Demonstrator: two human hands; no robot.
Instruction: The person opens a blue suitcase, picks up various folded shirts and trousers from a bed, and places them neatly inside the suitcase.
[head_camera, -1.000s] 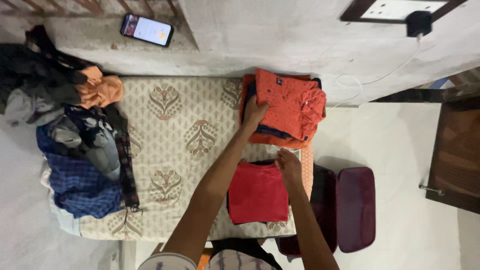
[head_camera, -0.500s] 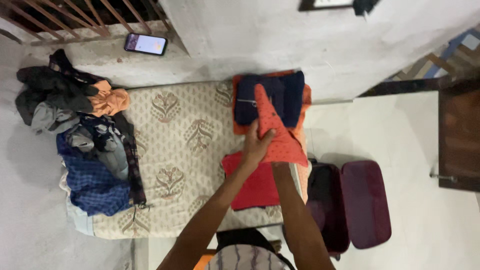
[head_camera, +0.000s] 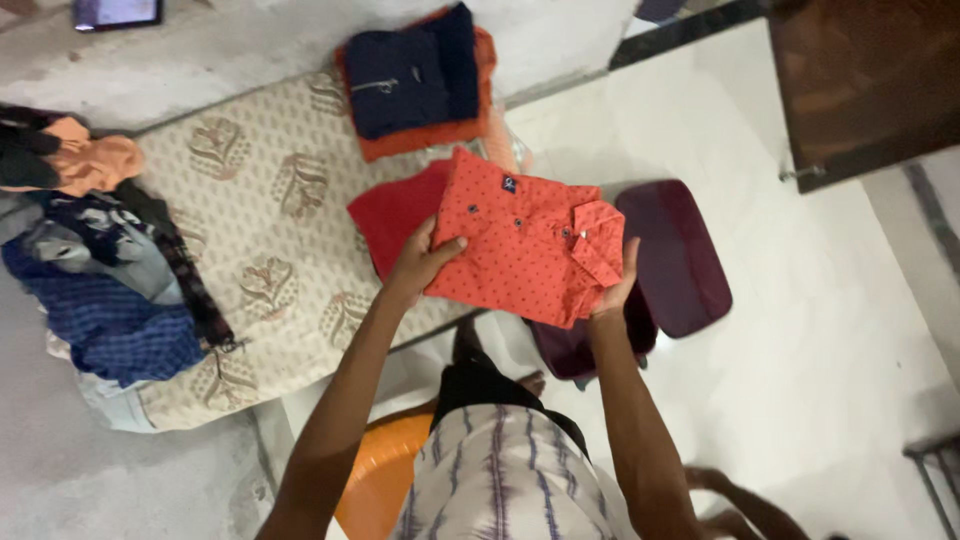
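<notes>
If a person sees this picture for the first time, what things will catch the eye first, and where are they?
First comes the folded orange dotted shirt in the middle, held up by the left hand and the right hand at its two sides. Behind it, a navy garment lies on an orange one at the top of the patterned mattress. A loose heap of dark and blue clothes fills the left side, and an open maroon suitcase lies on the floor at the right.

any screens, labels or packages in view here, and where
Phone: top left on the ledge beyond the mattress, cut by the frame edge; dark slab, pale lit screen.
Neck label: small dark patch inside the collar of the folded orange shirt held in both hands.
No packages or signs.
</notes>
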